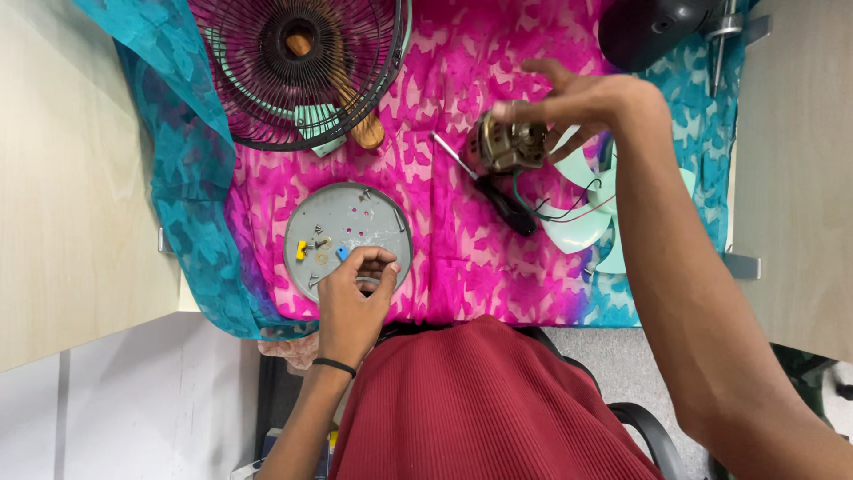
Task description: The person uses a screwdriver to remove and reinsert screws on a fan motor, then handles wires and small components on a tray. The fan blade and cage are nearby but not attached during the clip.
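now, your right hand (pixel 582 102) pinches fan motor (pixel 508 144) above pink cloth (pixel 444 71), fingertips clamped on metal body, shaft and wires dangling. likely heavy, rigid, slick; hold by casing, not wires. your left hand (pixel 353 298) fingers closed over small parts in grey round plate (pixel 391 222); tiny, light, easily lost.

A round plate (pixel 391 233) lies left of the screwdriver (pixel 498 194), fan grille (pixel 258 98) behind it.
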